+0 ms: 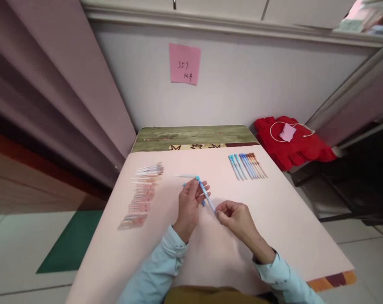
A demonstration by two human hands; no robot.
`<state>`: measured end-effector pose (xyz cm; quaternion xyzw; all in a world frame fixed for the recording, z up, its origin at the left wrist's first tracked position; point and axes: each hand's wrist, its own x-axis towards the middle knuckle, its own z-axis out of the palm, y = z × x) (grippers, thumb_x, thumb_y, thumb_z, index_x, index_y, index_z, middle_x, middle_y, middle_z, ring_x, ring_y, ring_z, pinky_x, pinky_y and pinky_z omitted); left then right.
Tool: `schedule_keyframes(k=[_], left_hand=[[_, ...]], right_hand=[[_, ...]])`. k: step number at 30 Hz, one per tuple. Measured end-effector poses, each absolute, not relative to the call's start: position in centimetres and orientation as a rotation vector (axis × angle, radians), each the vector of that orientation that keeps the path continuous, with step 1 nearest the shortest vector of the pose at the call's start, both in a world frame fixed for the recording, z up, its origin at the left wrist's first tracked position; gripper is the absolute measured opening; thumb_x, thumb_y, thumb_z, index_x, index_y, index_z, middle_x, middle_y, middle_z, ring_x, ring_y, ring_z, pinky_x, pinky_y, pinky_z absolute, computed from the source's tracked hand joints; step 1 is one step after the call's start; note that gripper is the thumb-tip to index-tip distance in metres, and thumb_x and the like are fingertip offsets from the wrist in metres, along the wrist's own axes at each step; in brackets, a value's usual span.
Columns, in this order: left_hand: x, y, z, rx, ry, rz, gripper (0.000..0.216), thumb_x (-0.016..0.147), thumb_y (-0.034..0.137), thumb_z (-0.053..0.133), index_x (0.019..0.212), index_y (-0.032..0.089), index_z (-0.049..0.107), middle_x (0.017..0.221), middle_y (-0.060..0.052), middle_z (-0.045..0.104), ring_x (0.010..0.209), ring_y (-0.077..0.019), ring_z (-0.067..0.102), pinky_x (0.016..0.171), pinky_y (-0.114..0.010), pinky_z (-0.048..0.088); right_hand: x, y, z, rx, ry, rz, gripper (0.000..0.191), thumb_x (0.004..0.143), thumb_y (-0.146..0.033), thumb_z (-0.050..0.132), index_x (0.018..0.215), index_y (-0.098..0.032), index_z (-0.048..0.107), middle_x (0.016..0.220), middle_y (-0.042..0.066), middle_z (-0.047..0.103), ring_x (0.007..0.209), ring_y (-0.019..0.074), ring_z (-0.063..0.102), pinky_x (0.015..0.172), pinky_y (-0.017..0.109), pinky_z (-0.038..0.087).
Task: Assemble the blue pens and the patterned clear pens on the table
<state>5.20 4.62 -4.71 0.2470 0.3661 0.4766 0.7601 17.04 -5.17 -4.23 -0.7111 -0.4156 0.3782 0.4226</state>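
A blue pen [206,194] slants between my two hands over the table. My left hand [188,207] pinches its upper end, close to a light-blue cap-like piece, with the other fingers spread behind it. The fingertips of my right hand [235,216] are closed on the pen's lower end. Just beyond my left hand lies a thin pale-blue stick-like part [185,175]. Small blue pieces show partly behind my left fingers; the hand hides the rest of them.
At the right back, several pens [246,166] lie in a row, turquoise, blue and brown. Clear and pinkish pen parts [142,196] are laid in groups on the left. A red cloth [292,152] with a white cable sits beyond the table's right edge. A pink note [184,63] hangs on the wall.
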Motion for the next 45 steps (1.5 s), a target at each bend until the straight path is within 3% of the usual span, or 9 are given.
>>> schedule_keyframes(k=[5, 9, 16, 20, 24, 27, 33, 42, 45], left_hand=[[5.4, 3.8, -5.1, 0.447, 0.733, 1.073, 0.03, 0.076, 0.037, 0.074, 0.091, 0.013, 0.064, 0.083, -0.006, 0.069, 0.07, -0.0148, 0.066, 0.073, -0.032, 0.054], [4.5, 4.4, -4.4, 0.449, 0.709, 1.11, 0.03, 0.075, 0.037, 0.074, 0.089, 0.013, 0.063, 0.075, -0.002, 0.065, 0.058, -0.0088, 0.058, 0.057, -0.023, 0.048], [1.8, 5.9, -4.0, 0.518, 0.797, 1.101, 0.03, 0.074, 0.036, 0.074, 0.087, 0.013, 0.061, 0.071, -0.001, 0.06, 0.051, -0.005, 0.049, 0.043, -0.017, 0.035], [2.0, 5.3, -5.3, 0.528, 0.789, 1.009, 0.037, 0.069, 0.038, 0.078, 0.09, 0.013, 0.06, 0.071, -0.001, 0.06, 0.048, -0.0042, 0.048, 0.04, -0.016, 0.03], [2.4, 4.9, -6.7, 0.532, 0.773, 0.905, 0.042, 0.067, 0.039, 0.079, 0.094, 0.013, 0.061, 0.069, -0.001, 0.06, 0.046, -0.004, 0.047, 0.038, -0.014, 0.028], [2.5, 4.7, -7.3, 0.532, 0.757, 0.808, 0.039, 0.068, 0.038, 0.078, 0.093, 0.012, 0.061, 0.068, -0.001, 0.06, 0.045, -0.004, 0.047, 0.037, -0.013, 0.026], [2.7, 4.0, -7.8, 0.524, 0.751, 0.714, 0.031, 0.07, 0.033, 0.077, 0.087, 0.014, 0.06, 0.069, -0.002, 0.061, 0.044, -0.0037, 0.046, 0.036, -0.013, 0.022], [2.2, 4.1, -7.8, 0.566, 0.746, 0.727, 0.031, 0.071, 0.034, 0.075, 0.09, 0.011, 0.066, 0.071, -0.006, 0.063, 0.047, -0.0052, 0.047, 0.037, -0.015, 0.023], [2.2, 4.1, -7.5, 0.575, 0.732, 0.725, 0.032, 0.07, 0.032, 0.076, 0.093, 0.011, 0.067, 0.072, -0.006, 0.064, 0.05, -0.0058, 0.048, 0.039, -0.016, 0.026]], right_hand=[[15.7, -5.6, -4.6, -1.751, -1.06, 0.971, 0.011, 0.072, -0.026, 0.064, 0.066, -0.016, 0.066, 0.056, -0.001, 0.062, 0.048, 0.0105, 0.052, 0.045, 0.019, 0.038], [15.9, -5.4, -4.8, -1.723, -1.151, 0.969, 0.02, 0.08, -0.036, 0.063, 0.074, -0.017, 0.07, 0.057, 0.0, 0.064, 0.05, 0.0129, 0.058, 0.049, 0.021, 0.043], [16.1, -2.2, -6.8, -1.983, -1.549, 0.452, 0.027, 0.084, -0.037, 0.064, 0.105, -0.023, 0.072, 0.083, 0.005, 0.072, 0.069, 0.0176, 0.065, 0.067, 0.027, 0.046], [15.1, -0.8, -7.8, -2.029, -1.631, 0.412, 0.012, 0.081, -0.028, 0.065, 0.089, -0.022, 0.072, 0.084, 0.005, 0.07, 0.072, 0.0173, 0.064, 0.066, 0.025, 0.043], [15.7, 0.4, -7.6, -1.81, -1.274, 0.675, 0.018, 0.079, -0.038, 0.066, 0.08, -0.02, 0.067, 0.07, 0.001, 0.067, 0.062, 0.0154, 0.059, 0.06, 0.025, 0.043], [16.2, 1.5, -7.1, -1.48, -0.975, 0.983, 0.03, 0.075, -0.046, 0.07, 0.083, -0.018, 0.065, 0.076, 0.002, 0.069, 0.064, 0.014, 0.06, 0.061, 0.025, 0.046], [15.8, 3.2, -7.2, -1.252, -0.765, 1.238, 0.042, 0.059, -0.046, 0.082, 0.083, -0.018, 0.061, 0.062, -0.003, 0.062, 0.054, 0.0114, 0.056, 0.058, 0.026, 0.048], [18.2, 2.4, -9.1, -1.835, -0.974, 0.691, 0.025, 0.072, -0.04, 0.068, 0.086, -0.02, 0.068, 0.073, 0.001, 0.069, 0.067, 0.0166, 0.063, 0.067, 0.028, 0.048], [18.2, 1.9, -8.9, -1.919, -1.07, 0.576, 0.022, 0.073, -0.039, 0.066, 0.087, -0.024, 0.073, 0.088, 0.002, 0.071, 0.074, 0.0168, 0.063, 0.071, 0.029, 0.048]])
